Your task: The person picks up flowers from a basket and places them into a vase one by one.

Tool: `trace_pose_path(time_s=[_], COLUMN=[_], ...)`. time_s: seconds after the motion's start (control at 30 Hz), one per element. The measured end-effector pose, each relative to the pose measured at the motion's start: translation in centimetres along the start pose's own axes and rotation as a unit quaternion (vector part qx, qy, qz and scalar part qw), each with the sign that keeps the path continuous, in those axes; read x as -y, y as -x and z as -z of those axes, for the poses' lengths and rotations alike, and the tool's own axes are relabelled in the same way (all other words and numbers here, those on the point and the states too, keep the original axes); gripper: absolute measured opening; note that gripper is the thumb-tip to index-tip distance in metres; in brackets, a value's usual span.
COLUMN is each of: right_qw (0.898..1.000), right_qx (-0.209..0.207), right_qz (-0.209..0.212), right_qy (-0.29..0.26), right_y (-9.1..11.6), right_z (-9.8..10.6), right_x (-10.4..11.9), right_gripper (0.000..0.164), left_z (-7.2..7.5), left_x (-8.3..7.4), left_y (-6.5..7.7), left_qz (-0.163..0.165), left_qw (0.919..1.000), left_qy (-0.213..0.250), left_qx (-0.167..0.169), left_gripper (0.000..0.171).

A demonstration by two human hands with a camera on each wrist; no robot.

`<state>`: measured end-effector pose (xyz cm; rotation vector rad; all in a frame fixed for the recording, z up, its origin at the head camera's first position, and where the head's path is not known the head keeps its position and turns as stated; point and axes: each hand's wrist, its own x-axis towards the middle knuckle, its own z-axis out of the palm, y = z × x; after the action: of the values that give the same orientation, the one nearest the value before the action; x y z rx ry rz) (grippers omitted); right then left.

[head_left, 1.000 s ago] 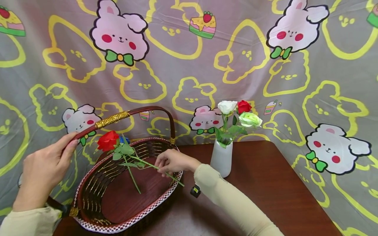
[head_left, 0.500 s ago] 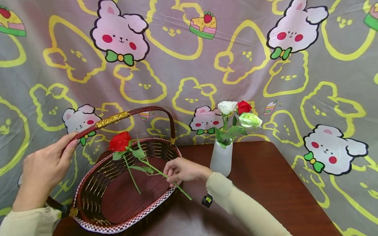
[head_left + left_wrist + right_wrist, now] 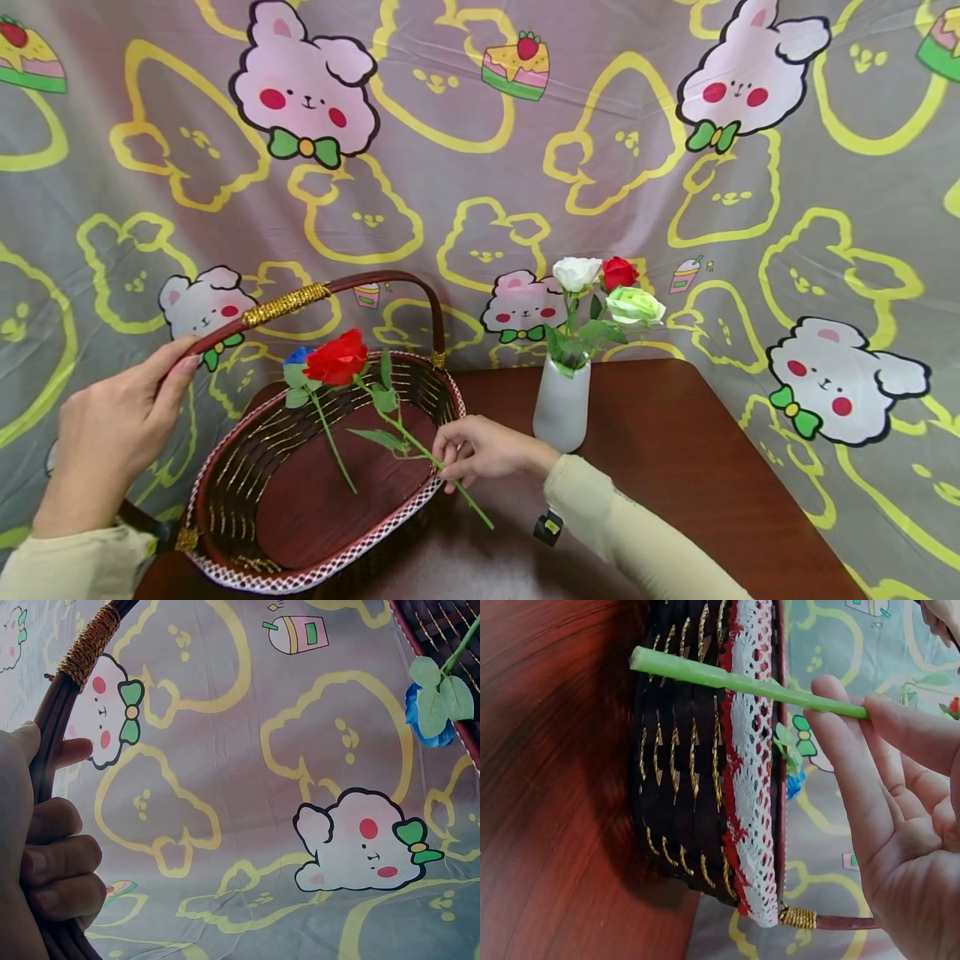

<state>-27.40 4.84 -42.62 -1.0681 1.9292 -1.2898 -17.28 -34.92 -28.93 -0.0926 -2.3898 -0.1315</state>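
Note:
My left hand (image 3: 112, 425) grips the brown handle (image 3: 390, 279) of a dark woven basket (image 3: 330, 575) at its left side; curled fingers show in the left wrist view. My right hand (image 3: 487, 450), at the basket's right rim, pinches the green stem of a red rose (image 3: 337, 357) between thumb and fingers. The rose slants over the basket, bloom up and left, and the stem's cut end (image 3: 667, 666) sticks out past the rim. Behind the red bloom a blue rose (image 3: 298, 357) leans on the basket's far left rim, partly hidden, its stem reaching inside.
To the right of the basket stands a white vase (image 3: 562, 408) with a white rose (image 3: 576, 272), a red rose (image 3: 621, 272) and a pale green rose (image 3: 636, 305). All stand on a brown wooden table (image 3: 675, 467). A cartoon-print cloth (image 3: 465, 167) hangs behind.
My right hand has moved right and slightly down with the red rose, whose bloom has shifted right over the basket. The blue bloom shows again beside it. My left hand stays on the handle.

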Motion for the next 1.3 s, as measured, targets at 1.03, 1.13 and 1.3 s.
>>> trace_pose_path(time_s=[1.03,1.13,1.3], right_qw=[0.979,0.979,0.976], right_qx=[-0.171,-0.168,-0.170], right_qz=[0.042,0.048,0.050], right_qy=[-0.101,-0.110,-0.129], right_y=[1.7,1.8,1.9], right_z=[0.4,0.4,0.3], right_x=[-0.7,-0.6,-0.6], right_gripper=[0.032,0.041,0.042], left_z=[0.1,0.0,-0.1], left_x=[0.0,0.0,0.0], left_y=[-0.3,-0.2,-0.1], left_qz=[-0.003,0.000,0.002], left_qw=[0.9999,1.0000,1.0000], left_qy=[0.000,0.002,0.004], left_qx=[-0.012,-0.008,-0.005], left_gripper=[0.033,0.034,0.037])
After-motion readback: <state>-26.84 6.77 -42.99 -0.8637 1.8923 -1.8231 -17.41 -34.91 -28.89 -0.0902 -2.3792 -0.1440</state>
